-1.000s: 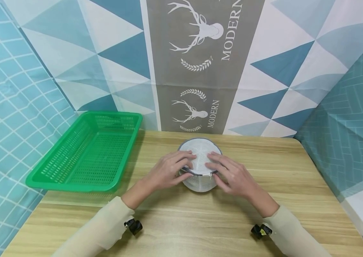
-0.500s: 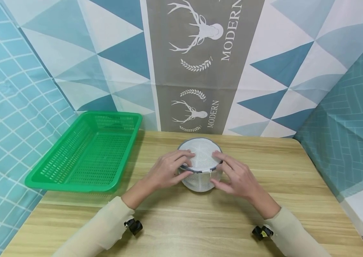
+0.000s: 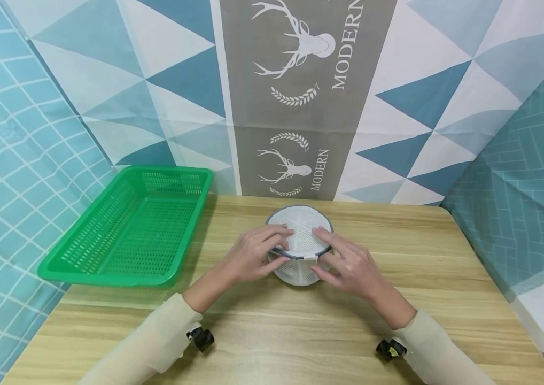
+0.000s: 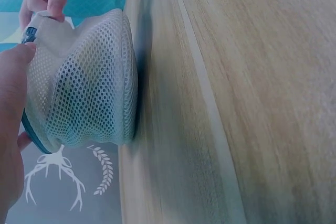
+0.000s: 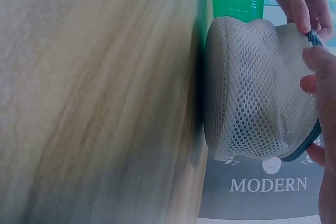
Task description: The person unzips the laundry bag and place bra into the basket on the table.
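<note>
A white mesh laundry bag (image 3: 296,275), round with soft sides, stands upright on the table. Its mesh top (image 3: 303,232) is edged by a dark zipper (image 4: 31,34). On the bag's left, my left hand (image 3: 257,250) pinches the rim, thumb below and fingers over the top. My right hand (image 3: 350,266) grips the front right of the rim beside a small white tab (image 3: 311,258), its index finger reaching over the top. The right wrist view shows the bag's mesh side (image 5: 252,87) slightly creased; whatever the bag holds cannot be made out.
A green plastic basket (image 3: 183,267) with slotted walls stands at the left of the wooden table (image 3: 272,331). Behind the table rises a patterned wall covering (image 3: 291,117). Blue tiled sheets flank both sides.
My right hand shifted right along the rim, then came back slightly left with its fingers closer together. The left hand keeps its hold. The bag has barely moved.
</note>
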The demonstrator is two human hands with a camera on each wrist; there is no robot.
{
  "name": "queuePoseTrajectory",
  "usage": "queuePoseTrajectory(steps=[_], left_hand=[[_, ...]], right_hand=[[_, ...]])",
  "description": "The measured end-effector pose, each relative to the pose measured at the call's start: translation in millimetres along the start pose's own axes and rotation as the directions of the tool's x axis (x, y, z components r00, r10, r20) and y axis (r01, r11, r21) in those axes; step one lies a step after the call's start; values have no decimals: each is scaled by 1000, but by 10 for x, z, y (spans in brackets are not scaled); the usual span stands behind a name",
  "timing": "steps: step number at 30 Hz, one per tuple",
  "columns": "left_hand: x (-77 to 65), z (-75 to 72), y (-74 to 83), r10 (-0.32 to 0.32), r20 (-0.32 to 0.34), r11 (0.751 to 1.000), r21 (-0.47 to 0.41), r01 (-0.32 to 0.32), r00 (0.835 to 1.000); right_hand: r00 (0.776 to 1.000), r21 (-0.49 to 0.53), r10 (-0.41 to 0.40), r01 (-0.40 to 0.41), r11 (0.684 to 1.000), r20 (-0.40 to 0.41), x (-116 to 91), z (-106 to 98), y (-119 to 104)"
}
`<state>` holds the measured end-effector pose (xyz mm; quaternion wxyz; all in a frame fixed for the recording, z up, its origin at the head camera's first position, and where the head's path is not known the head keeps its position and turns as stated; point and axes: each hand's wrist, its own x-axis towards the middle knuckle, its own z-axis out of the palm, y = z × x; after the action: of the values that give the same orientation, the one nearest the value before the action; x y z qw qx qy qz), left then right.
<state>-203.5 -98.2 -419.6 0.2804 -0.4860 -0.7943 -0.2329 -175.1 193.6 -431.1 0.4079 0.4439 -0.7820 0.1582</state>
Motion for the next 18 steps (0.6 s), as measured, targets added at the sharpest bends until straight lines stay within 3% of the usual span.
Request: queuePoseTrajectory(steps=[18], left_hand=[[8,23,46,7,31,1000,1,-7,999]], right_hand=[[1000,43,-18,18,999,9,-13,-10,23]])
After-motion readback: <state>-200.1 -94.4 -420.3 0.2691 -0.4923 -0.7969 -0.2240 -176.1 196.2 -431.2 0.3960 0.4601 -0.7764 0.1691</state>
